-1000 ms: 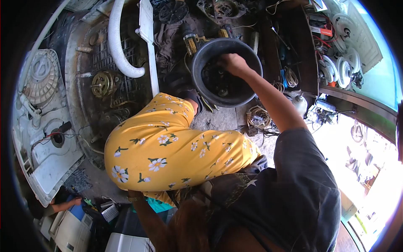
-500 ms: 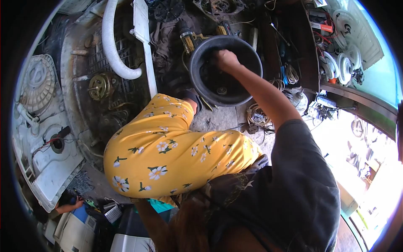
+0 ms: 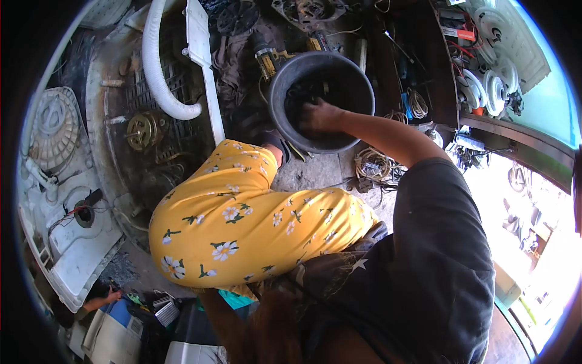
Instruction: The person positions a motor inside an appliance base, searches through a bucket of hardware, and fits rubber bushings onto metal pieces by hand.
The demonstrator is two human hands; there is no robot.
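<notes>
A dark, round plastic tub [image 3: 365, 82] stands on the floor in front of me. My right hand [image 3: 322, 116] reaches down inside it, with curled fingers pointing toward dark contents. What those fingers hold, if anything, is lost in the shadow. Dark, indistinct pieces lie in the tub around the hand. My left forearm [image 3: 219, 312] shows at the bottom, beside my yellow flowered trousers [image 3: 254, 233]. The left hand itself is out of sight behind the leg.
Beyond the tub lie a yellow-black power drill [image 3: 265, 62] and another power tool [image 3: 317, 41]. Left are a white corrugated hose [image 3: 159, 70], a motor [image 3: 142, 131] and a white appliance panel [image 3: 79, 227]. Coiled wires [image 3: 371, 165] lie right. Another person's hand [image 3: 113, 296] shows lower left.
My right hand has moved down and slightly left inside the tub, toward its near side. The forearm now lies flatter. The whole view has shifted a little.
</notes>
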